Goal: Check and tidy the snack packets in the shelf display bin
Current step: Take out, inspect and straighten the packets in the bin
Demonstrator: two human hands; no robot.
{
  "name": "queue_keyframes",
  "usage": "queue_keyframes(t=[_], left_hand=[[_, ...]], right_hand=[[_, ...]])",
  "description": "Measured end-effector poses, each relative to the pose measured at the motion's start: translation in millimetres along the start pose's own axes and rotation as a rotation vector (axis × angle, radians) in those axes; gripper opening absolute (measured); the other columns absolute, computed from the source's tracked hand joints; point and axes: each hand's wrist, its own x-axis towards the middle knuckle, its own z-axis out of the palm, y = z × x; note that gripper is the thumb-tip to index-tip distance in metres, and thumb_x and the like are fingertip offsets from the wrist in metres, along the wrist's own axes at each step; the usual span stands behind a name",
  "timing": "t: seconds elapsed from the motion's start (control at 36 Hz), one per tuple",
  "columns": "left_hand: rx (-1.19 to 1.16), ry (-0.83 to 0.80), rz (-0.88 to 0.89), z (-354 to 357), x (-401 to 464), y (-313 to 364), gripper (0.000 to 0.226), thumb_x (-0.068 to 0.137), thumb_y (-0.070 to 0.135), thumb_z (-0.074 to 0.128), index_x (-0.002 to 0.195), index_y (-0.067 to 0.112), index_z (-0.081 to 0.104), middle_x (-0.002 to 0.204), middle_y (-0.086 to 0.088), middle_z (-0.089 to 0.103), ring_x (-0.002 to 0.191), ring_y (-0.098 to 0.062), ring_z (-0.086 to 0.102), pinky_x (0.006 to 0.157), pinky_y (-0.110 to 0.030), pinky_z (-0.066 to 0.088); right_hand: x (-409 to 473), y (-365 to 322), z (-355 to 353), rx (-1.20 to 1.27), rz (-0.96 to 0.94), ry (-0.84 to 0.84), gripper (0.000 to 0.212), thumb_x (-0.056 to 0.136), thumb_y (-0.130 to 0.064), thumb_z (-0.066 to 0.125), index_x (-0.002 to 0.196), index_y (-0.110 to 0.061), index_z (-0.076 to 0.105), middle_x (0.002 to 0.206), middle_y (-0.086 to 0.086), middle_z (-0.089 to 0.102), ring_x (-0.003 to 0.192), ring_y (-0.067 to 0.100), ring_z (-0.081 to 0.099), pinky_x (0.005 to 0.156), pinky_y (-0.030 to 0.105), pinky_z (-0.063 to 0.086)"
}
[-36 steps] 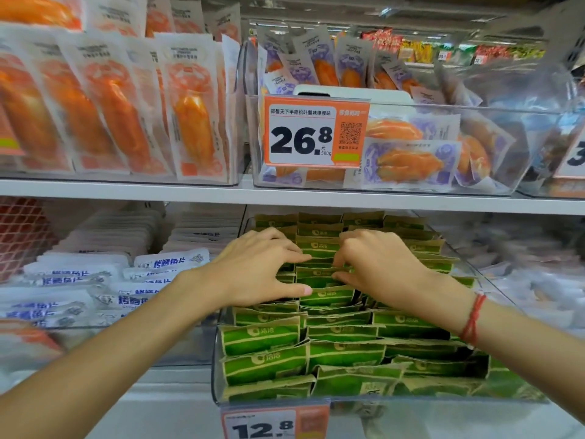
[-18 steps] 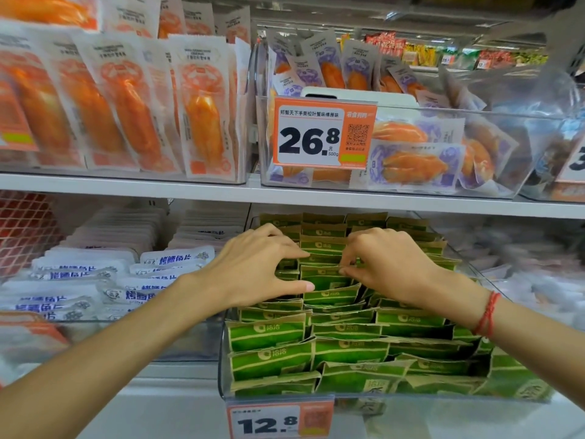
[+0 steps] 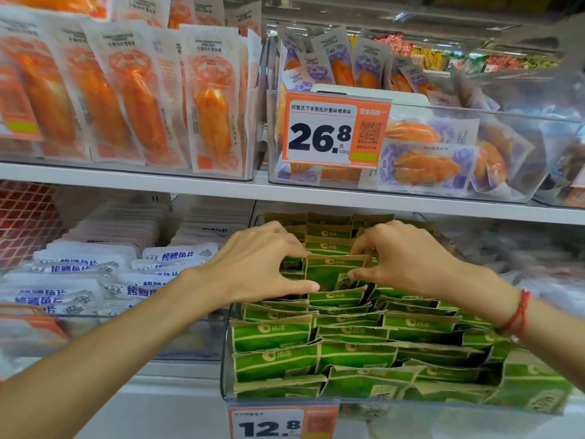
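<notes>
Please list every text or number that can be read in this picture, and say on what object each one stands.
"26.8", "元", "500g": orange price tag on the upper clear bin.
"郑蟹天下手撕松叶蟹味棒原味": top line of the same tag.
"12.8": price tag on the front of the green packets' bin.
"洽洽": green packets.
"烤鳕鱼片": white packets, printed in blue.
Orange packets' print, purple packets' print, QR code: too small or blurred.

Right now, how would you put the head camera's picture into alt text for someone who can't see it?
Two bare hands, left hand and right hand, lift a green packet from rows of green packets in a clear bin; a 12.8 price tag hangs below.
</notes>
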Motion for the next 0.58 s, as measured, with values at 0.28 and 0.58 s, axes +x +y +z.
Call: queue_keyframes(t=[0.28, 0.58], left_hand=[[0.049, -0.033, -0.009, 0, 0, 1, 0.071, 0.084, 0.074, 0.045, 0.140, 0.032, 0.050, 0.139, 0.013, 0.053, 0.125, -0.006, 0.039, 0.092, -0.032, 0.045], [0.016, -0.069, -0.075, -5, -1, 2, 0.070, 0.081, 0.074, 0.050, 0.138, 0.033, 0.053, 0.132, 0.007, 0.058, 0.126, -0.013, 0.041, 0.092, -0.044, 0.048]], right_hand=[[2, 3, 10, -0.062, -0.038, 0.044, 0.036, 0.084, -0.050, 0.068, 0.108, -0.024, 0.073, 0.102, -0.009, 0.065, 0.085, 0.013, 0.052, 0.069, 0.027, 0.040], [-46, 3, -9, 0.155, -0.063, 0.433, 0.007, 0.081, -0.033, 0.077, 0.084, -0.027, 0.078, 0.055, -0.018, 0.052, 0.061, 0.016, 0.060, 0.056, 0.028, 0.039]])
